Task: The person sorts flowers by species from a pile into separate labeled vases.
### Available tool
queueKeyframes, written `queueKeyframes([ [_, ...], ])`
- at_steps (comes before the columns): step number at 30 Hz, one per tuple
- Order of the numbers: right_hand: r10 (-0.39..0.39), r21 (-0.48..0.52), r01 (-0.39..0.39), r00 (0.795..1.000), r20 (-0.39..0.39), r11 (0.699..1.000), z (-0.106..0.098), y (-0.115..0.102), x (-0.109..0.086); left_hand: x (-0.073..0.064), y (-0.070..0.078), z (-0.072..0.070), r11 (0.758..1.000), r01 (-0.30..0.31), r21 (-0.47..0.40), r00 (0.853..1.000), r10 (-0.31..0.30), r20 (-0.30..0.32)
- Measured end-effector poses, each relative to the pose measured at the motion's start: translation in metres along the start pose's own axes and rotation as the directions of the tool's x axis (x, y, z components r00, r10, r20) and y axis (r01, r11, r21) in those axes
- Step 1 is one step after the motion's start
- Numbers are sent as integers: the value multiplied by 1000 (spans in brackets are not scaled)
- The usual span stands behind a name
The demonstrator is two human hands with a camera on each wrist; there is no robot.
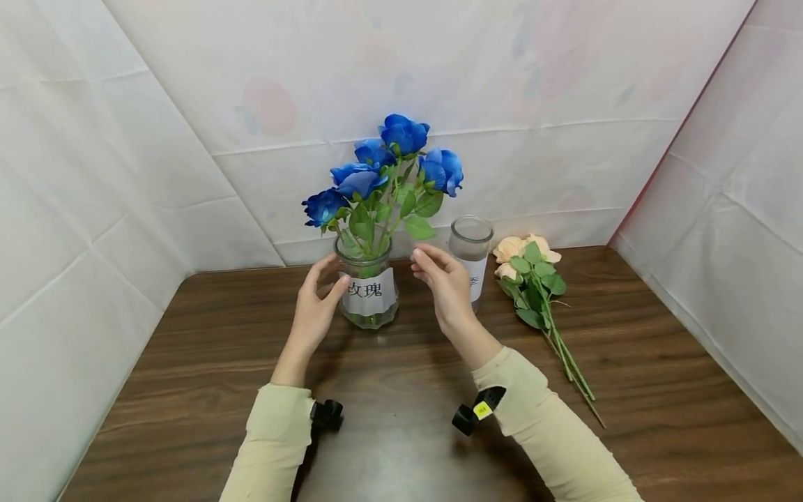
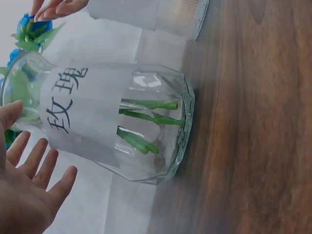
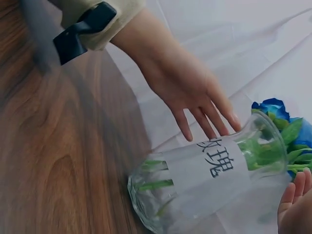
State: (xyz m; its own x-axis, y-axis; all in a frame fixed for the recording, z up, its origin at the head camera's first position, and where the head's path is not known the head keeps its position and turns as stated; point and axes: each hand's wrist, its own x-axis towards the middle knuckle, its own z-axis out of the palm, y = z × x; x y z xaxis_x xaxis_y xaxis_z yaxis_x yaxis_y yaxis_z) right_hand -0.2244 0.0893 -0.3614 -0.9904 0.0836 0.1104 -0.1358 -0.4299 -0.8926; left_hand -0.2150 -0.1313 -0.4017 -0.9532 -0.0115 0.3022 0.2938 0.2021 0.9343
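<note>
Several blue roses (image 1: 359, 180) with green leaves stand in a glass vase (image 1: 370, 319), their cut stems (image 2: 151, 117) showing through its lower part. A white paper label (image 1: 370, 293) with black characters is on the vase's front. My left hand (image 1: 316, 301) is at the vase's left side, fingers spread and slightly bent, thumb near the label's edge; in the left wrist view the fingers (image 2: 33, 165) hold nothing. To the right of the vase, my right hand (image 1: 447, 284) hovers below the leaves with loosely bent fingers and nothing in them.
A second, straight glass vase (image 1: 472, 240) with a white label stands behind my right hand, partly hidden by it. Peach-coloured flowers (image 1: 525, 252) with long green stems lie on the wooden table (image 1: 207, 376) at the right. White cloth walls (image 1: 502, 84) surround the table's back and sides.
</note>
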Motion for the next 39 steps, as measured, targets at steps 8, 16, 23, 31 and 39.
queueKeyframes([
  [8, -76, -124, 78, 997, 26, 989, -35, -19, -18, -13, 13, 6, 996, -79, 28, 977, 84, -197],
  [16, -95, -182, 92, 995, -6, 979, -81, -37, -29, -34, 66, 17, 985, -162, 55, 946, 171, -277],
  [23, -120, -321, 111, 993, -10, 941, -126, -54, -35, -35, 71, 39, 976, -213, 35, 964, 216, -155],
  [31, -98, -502, 76, 995, -18, 861, -175, -71, -46, -16, 50, 73, 973, -226, 41, 972, 222, 79],
  [39, -73, -565, 49, 997, -21, 824, -215, -78, -54, 3, 51, 106, 979, -151, 136, 963, 114, 246],
])
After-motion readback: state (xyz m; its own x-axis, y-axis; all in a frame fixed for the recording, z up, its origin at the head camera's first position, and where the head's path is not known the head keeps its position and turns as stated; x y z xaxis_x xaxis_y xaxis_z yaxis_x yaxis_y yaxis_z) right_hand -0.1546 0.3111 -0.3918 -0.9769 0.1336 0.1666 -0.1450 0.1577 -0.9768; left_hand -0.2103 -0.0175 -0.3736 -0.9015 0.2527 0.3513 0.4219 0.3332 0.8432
